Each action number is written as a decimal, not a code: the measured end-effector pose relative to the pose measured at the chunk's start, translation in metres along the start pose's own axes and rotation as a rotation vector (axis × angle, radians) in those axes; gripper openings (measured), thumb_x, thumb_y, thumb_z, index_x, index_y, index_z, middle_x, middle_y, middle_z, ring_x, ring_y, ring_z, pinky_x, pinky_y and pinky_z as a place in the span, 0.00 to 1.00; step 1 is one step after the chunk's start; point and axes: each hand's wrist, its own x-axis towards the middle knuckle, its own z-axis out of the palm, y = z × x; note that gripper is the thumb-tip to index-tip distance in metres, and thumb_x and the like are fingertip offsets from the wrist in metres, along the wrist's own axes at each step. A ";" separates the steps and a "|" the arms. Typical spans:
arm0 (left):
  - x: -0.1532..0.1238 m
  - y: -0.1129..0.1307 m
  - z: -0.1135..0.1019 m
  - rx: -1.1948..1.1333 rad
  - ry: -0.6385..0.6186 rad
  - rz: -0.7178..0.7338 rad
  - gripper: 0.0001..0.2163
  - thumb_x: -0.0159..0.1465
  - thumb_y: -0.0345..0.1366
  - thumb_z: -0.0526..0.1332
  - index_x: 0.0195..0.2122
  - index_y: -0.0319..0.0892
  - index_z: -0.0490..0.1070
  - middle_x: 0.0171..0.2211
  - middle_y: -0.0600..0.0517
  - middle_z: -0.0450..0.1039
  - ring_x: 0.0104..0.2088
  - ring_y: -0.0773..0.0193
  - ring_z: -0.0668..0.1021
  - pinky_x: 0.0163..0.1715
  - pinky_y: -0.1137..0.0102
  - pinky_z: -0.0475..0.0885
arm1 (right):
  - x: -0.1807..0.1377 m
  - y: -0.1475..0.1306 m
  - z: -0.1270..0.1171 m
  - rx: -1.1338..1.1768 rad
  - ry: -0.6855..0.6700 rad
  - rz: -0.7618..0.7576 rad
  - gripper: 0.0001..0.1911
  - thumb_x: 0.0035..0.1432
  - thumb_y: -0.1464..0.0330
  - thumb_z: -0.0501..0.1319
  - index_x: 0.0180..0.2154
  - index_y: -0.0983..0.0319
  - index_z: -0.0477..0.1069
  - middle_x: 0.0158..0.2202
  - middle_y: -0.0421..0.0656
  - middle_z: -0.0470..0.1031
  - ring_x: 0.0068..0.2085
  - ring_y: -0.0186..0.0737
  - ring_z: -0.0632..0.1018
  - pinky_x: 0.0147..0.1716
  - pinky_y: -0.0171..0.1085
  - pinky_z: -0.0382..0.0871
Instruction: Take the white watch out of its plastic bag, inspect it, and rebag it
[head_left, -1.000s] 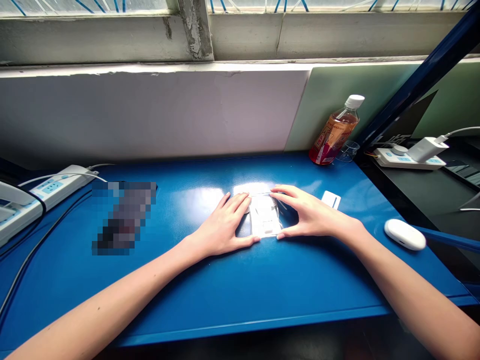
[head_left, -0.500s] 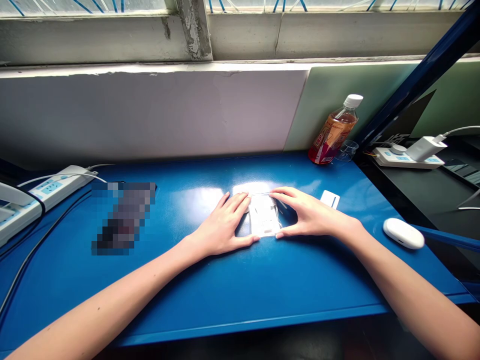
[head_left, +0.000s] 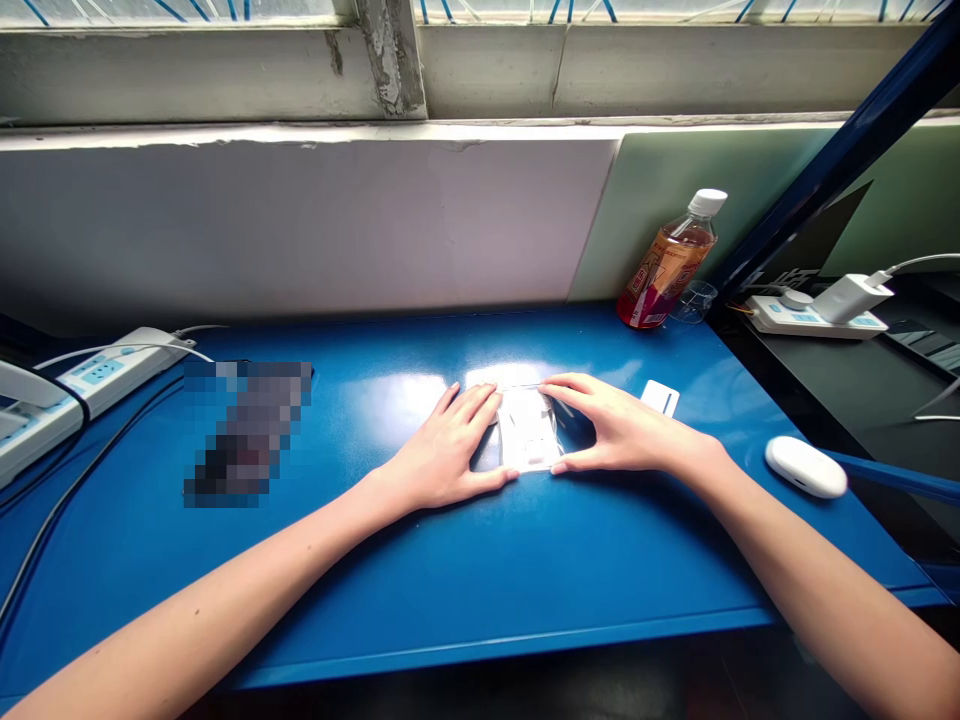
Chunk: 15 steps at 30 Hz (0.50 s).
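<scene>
A small clear plastic packet (head_left: 529,430) with white contents lies flat on the blue table, bright with glare. At its left edge rests my left hand (head_left: 450,450), palm down, fingers stretched out and thumb apart. Those fingertips and the thumb tip touch the packet's left corners. On the other side my right hand (head_left: 600,425) spans the right edge, index finger at the far corner and thumb at the near one. Both hands are open, and neither is closed around the packet. What is inside the packet cannot be made out clearly.
Behind my right hand lies a white card (head_left: 660,398), with a white oval case (head_left: 806,467) farther right. A drink bottle (head_left: 667,265) stands at the back. On the left are a blurred-out dark phone-like slab (head_left: 259,430), a power strip (head_left: 112,370) and black cables (head_left: 82,480).
</scene>
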 end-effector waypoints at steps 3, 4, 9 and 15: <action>0.000 0.000 0.001 -0.002 0.002 0.002 0.42 0.65 0.58 0.58 0.71 0.31 0.50 0.70 0.33 0.52 0.71 0.44 0.56 0.70 0.47 0.47 | -0.001 0.000 0.000 -0.007 0.018 -0.019 0.46 0.51 0.48 0.69 0.64 0.66 0.63 0.64 0.58 0.66 0.62 0.61 0.70 0.60 0.52 0.69; 0.000 0.000 0.001 -0.007 0.002 0.002 0.42 0.65 0.58 0.58 0.71 0.32 0.49 0.70 0.33 0.52 0.71 0.44 0.55 0.70 0.47 0.47 | -0.001 0.000 0.000 -0.014 0.024 -0.027 0.46 0.51 0.47 0.69 0.64 0.66 0.63 0.63 0.59 0.66 0.62 0.61 0.71 0.59 0.52 0.69; -0.001 0.000 0.002 -0.036 0.021 -0.022 0.40 0.66 0.55 0.58 0.70 0.34 0.51 0.70 0.32 0.50 0.71 0.42 0.55 0.69 0.45 0.49 | 0.000 -0.002 0.000 -0.067 0.051 -0.047 0.39 0.56 0.49 0.67 0.61 0.67 0.66 0.60 0.59 0.70 0.59 0.59 0.73 0.56 0.52 0.72; -0.001 0.001 0.002 -0.060 0.110 -0.032 0.27 0.71 0.44 0.53 0.67 0.36 0.57 0.69 0.34 0.54 0.70 0.43 0.58 0.68 0.47 0.57 | 0.001 0.002 0.002 -0.177 0.170 0.014 0.22 0.66 0.60 0.58 0.55 0.67 0.72 0.47 0.57 0.78 0.46 0.55 0.79 0.43 0.49 0.76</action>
